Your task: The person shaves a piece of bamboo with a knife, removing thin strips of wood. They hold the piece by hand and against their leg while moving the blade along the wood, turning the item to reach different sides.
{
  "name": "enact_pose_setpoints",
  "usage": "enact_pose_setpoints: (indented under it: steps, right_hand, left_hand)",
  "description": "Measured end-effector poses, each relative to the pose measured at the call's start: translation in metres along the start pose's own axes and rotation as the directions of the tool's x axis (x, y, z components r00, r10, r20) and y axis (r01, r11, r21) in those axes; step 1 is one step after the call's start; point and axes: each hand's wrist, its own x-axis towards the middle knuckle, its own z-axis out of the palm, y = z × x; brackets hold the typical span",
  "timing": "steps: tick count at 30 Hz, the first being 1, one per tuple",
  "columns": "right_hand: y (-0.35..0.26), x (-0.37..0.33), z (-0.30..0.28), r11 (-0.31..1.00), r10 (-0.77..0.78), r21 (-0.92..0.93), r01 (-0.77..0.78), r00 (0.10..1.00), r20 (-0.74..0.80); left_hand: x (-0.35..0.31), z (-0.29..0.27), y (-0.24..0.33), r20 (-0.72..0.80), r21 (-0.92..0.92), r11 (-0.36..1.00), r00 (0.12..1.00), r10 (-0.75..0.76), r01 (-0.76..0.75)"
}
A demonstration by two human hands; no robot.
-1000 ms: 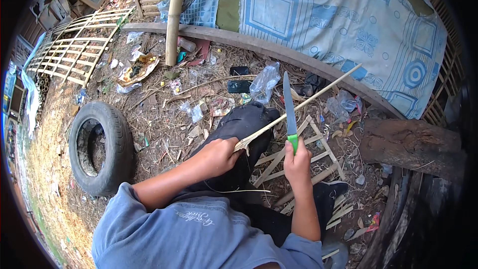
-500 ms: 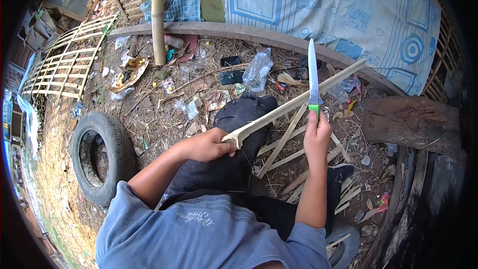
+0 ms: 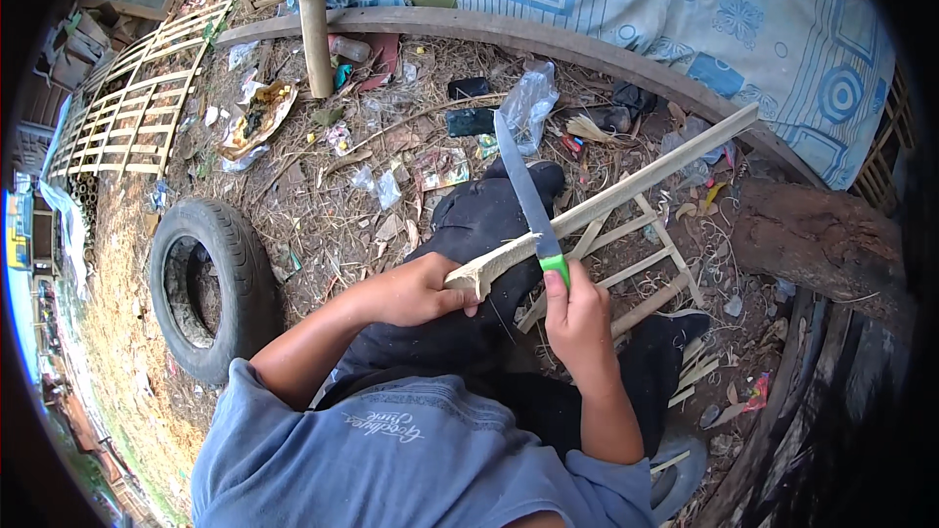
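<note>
A long pale bamboo strip (image 3: 626,188) slants from over my lap up toward the far right. My left hand (image 3: 421,290) is closed round its near end, where the wood looks rough and split. In my right hand (image 3: 577,318) is a knife (image 3: 525,181) with a bright green handle, its blade pointing away and to the left. The lower part of the blade lies across the strip, a short way beyond my left hand. A small curl of wood shows at the blade. Below the strip, a ladder-like bamboo frame (image 3: 626,231) rests on the ground.
A worn tyre (image 3: 256,284) lies at the left. At the right is a thick log (image 3: 817,244). A bamboo lattice (image 3: 132,117) stands far left, and a bamboo post (image 3: 313,24) rises before a patterned blue sheet (image 3: 646,0). Litter and two dark phone-like slabs (image 3: 469,121) are scattered ahead.
The knife has moved left and nearer, down along the strip toward my left hand, and its blade has tilted leftward. My left hand keeps its hold on the strip.
</note>
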Motion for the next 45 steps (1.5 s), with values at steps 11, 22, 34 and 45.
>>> enact_pose_setpoints:
  steps: [11, 22, 34, 45]
  right_hand:
    - [0.009, -0.006, 0.003, 0.993, 0.095, 0.08, -0.089, 0.993, -0.076]
    - [0.017, -0.009, -0.008, 0.952, 0.275, 0.153, -0.265, 0.96, -0.047]
    - [0.011, -0.019, 0.002, 0.486, 0.259, 0.678, -0.552, 0.832, 0.491]
    - [0.015, -0.029, 0.012, 0.918, 0.203, 0.321, -0.234, 0.971, 0.127]
  left_hand:
    - [0.006, 0.0, -0.002, 0.036, -0.024, 0.999, 0.998, 0.048, -0.048]
    - [0.001, 0.002, 0.01, -0.021, -0.05, 0.993, 0.994, 0.104, -0.105]
    - [0.002, 0.0, 0.002, 0.014, -0.009, 0.998, 0.998, 0.066, -0.066]
    - [0.003, 0.003, -0.002, -0.006, -0.04, 0.995, 0.996, 0.091, -0.091]
